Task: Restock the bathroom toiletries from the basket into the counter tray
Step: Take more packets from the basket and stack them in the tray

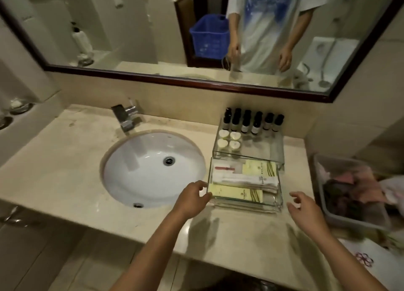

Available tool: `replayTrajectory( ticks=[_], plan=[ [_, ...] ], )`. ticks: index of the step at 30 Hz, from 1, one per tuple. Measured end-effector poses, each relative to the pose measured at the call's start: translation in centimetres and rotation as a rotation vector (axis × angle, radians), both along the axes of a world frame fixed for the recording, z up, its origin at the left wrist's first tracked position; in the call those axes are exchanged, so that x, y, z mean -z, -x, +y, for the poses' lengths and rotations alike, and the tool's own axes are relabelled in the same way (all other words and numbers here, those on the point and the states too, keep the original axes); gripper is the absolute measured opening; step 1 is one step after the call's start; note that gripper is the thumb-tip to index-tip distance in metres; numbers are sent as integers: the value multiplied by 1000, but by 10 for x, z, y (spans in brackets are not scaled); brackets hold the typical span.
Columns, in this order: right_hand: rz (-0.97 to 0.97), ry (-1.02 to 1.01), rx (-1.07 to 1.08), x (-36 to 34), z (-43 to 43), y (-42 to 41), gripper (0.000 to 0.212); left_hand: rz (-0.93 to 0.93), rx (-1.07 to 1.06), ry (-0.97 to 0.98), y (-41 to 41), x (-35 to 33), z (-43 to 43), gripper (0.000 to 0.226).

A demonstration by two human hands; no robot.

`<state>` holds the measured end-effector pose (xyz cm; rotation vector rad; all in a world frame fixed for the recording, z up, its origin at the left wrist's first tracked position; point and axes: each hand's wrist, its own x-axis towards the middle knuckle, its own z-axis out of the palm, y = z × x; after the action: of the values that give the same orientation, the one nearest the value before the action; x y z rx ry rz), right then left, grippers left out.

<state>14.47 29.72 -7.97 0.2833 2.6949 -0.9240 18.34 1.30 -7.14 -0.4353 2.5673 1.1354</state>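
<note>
Around the front glass tray (247, 204), right of centre in the frame, things crowd close. Behind it stands a second glass tray (271, 150) with two rows of dark-capped bottles (246, 122) and four white round pieces (229, 139). The grey basket (354, 221) sits at the right edge, heaped with pink and dark packets too blurred to name. The front tray holds yellow-green packets (236, 193) and white sachets.

My left hand (192, 197) is at its near left corner, fingers curled, thumb against the glass. Whether I am pinching the wall I cannot tell. My right hand (306, 211) hovers just right of the tray, fingers loosely curled and apart, holding nothing.

The counter (65, 159) is pale polished stone. The white sink (135, 181) lies left of centre with the tap (125, 118) above it, and a dark-framed mirror (153, 28) spans the top of the frame.

Bare counter runs along the near edge below both hands. A narrow strip separates tray and basket.
</note>
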Motion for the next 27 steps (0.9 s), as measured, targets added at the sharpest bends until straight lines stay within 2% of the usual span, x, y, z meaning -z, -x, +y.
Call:
replayTrajectory(
  ticks=[4,9,15,18,21,24,27],
  plan=[
    [-163,48,116,21,-2,6,44,-129,-103,-56,36,28,12,58],
    [-244,129,272,41,-11,18,45,-240,-184,-132,66,55,10,65],
    [-246,219,456,49,-23,43,43,-307,-219,-214,90,71,-3,64],
    [-247,366,598,51,-30,66,29,-306,-247,-302,102,73,-7,63],
    [-279,508,727,54,-34,89,41,-294,-248,-389,110,72,-5,60],
    [-336,548,735,65,-34,98,44,-264,-246,-408,112,70,2,52],
    [-313,556,720,72,-36,96,39,-251,-283,-432,115,70,8,48]
  ],
)
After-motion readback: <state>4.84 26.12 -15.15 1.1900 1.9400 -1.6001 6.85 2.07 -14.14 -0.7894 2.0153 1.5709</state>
